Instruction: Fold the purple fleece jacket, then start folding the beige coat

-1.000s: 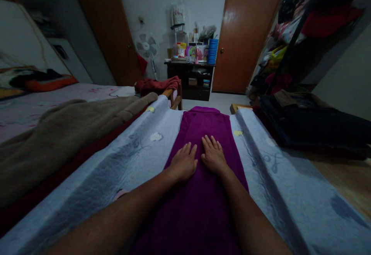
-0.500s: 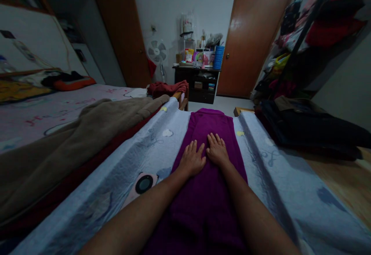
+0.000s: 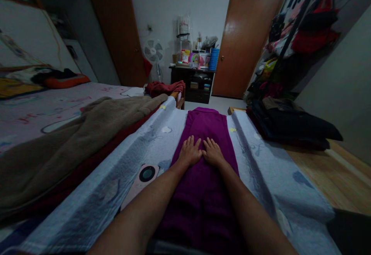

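Observation:
A purple cloth [image 3: 206, 123] lies stretched lengthwise down the middle of a pale blue quilt [image 3: 136, 150]. My left hand [image 3: 189, 152] rests flat on the cloth, fingers stretched forward. My right hand [image 3: 213, 152] lies flat right beside it, the thumbs nearly touching. Both hands are open and hold nothing. A pink phone [image 3: 142, 180] lies on the quilt just left of my left forearm, camera ring up.
A brown blanket [image 3: 72, 131] covers the bed at left. Dark folded clothes [image 3: 290, 125] are piled at right beside a wooden floor [image 3: 324, 170]. At the back stand a fan [image 3: 153, 51], a dark cluttered desk [image 3: 193, 79] and a brown door [image 3: 240, 42].
My hands have drawn closer together on the purple cloth and sit a little farther out. The view has pulled back, bringing the pink phone into sight.

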A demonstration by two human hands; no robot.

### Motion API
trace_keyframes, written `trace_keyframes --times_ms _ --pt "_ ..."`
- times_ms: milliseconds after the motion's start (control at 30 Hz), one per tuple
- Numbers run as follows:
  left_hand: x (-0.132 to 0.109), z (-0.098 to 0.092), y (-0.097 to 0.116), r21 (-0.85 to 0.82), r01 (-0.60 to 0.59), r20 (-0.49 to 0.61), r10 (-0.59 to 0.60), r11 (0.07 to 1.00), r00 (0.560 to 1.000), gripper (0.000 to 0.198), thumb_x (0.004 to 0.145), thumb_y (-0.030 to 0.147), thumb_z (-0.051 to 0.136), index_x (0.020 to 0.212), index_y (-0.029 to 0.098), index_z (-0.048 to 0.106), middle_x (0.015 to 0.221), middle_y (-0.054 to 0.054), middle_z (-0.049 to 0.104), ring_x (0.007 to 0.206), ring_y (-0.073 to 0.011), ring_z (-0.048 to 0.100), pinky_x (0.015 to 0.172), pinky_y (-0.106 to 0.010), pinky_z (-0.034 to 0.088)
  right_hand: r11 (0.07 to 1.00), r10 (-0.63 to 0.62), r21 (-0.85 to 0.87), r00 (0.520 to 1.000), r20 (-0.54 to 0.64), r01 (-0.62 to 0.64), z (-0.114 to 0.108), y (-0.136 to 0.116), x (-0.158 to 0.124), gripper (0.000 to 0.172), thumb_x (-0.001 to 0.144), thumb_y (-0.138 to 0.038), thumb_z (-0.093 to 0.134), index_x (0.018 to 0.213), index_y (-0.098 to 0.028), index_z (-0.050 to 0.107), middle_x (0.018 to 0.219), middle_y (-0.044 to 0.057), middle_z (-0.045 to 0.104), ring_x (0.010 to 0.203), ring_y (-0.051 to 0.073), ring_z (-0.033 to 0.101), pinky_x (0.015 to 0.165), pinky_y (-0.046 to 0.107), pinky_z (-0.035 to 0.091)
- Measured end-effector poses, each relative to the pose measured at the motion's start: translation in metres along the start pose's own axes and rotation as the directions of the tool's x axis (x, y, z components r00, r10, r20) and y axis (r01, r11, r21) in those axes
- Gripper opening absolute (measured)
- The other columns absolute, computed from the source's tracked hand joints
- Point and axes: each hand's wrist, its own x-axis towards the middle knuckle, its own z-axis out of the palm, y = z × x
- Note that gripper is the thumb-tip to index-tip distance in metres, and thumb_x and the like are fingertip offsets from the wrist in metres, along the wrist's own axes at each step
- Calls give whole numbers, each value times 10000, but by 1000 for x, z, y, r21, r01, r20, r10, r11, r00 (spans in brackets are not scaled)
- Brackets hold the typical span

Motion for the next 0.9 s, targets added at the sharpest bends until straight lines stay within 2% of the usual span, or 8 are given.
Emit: trace_keyframes --times_ms 233,500,733,900 --pt "2 6 -1 -7 -3 -15 3 1000 1000 602 924 367 442 1493 198 336 1540 -161 345 1420 -321 306 1143 -459 247 1000 5 22 1000 -7 -5 4 -5 -27 620 944 -374 376 1514 -140 305 1601 120 188 1475 293 117 1162 437 143" --pt "1 4 -1 -23 10 -16 -11 1000 1000 600 925 381 428 1489 194 342 1538 -158 353 1419 -317 310 1138 -464 255 998 -3 64 1000 -2 3 1 -10 -63 665 917 -431 438 1518 -181 302 1604 88 195 1479 290 93 1168 443 144" --pt "1 4 0 -23 11 -34 -12 1000 999 593 921 384 436 1480 196 365 1532 -159 363 1417 -314 317 1140 -460 253 995 -38 89 999 15 37 1 -11 -91 718 911 -486 451 1522 -148 284 1606 110 166 1481 292 77 1178 428 128" --pt "0 0 1 -30 13 -11 -13 999 1000 594 925 382 439 1477 174 370 1529 -173 362 1415 -319 320 1146 -459 247 992 -49 111 998 -25 52 3 -11 -102 712 911 -513 459 1507 -148 324 1601 109 178 1478 293 102 1180 446 134"
